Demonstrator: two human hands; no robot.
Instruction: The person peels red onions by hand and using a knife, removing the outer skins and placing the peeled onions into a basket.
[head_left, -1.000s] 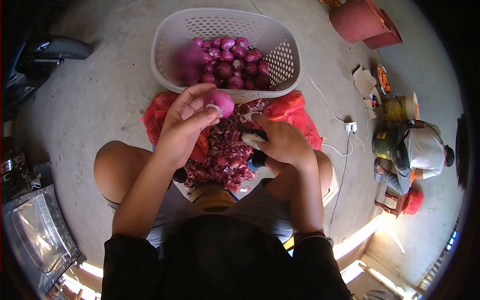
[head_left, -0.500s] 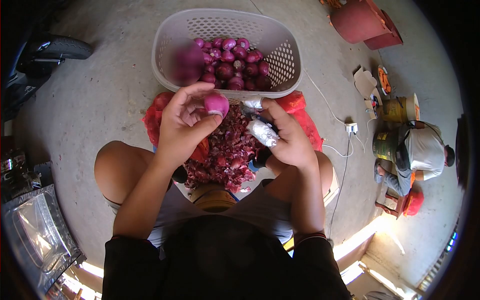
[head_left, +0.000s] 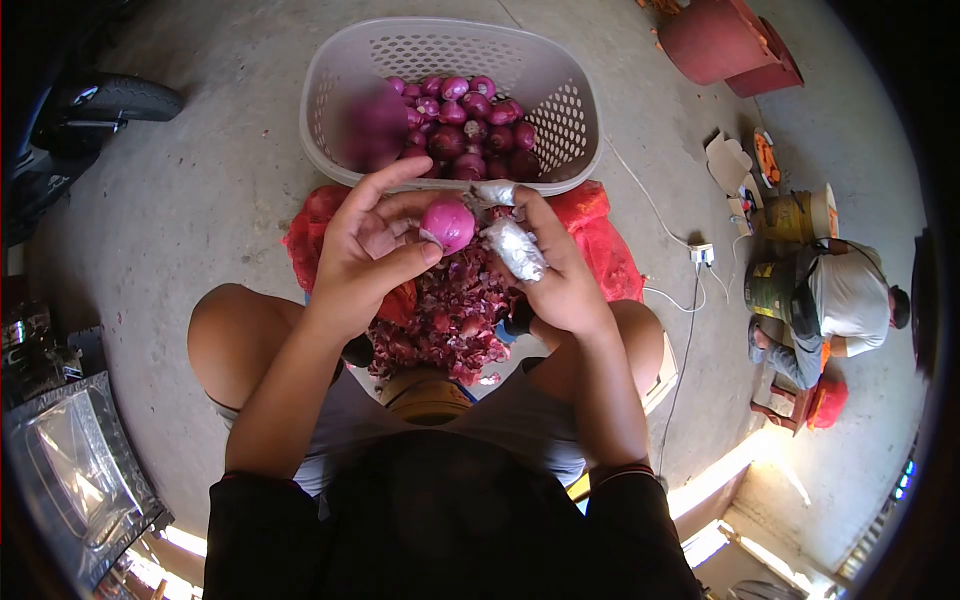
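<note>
Fingers of my left hand (head_left: 365,262) grip one red onion (head_left: 447,226), with the thumb against its lower left side and the forefinger raised clear of it. The held onion is just on the near side of the basket (head_left: 440,46). Thumb and forefinger of my right hand (head_left: 568,285) carry silver wrapping (head_left: 515,250) and are bent beside the onion. Something small and dark red shows between them; I cannot tell whether they grip it.

Below both hands, on the near side of the basket, lies a heap of onion skins (head_left: 450,325). Red mesh sacking (head_left: 615,260) shows on either side of the heap. The basket contains whole onions (head_left: 470,125); a blurred purple patch (head_left: 375,125) obscures its left part.

To the right of the basket is a white socket block (head_left: 702,254). Well to the right of the basket are an opened carton (head_left: 728,165), a yellow bucket (head_left: 785,218), another person (head_left: 850,290), bent forward, and red tubs (head_left: 705,40). Left of the basket is a black tyre (head_left: 135,97).
</note>
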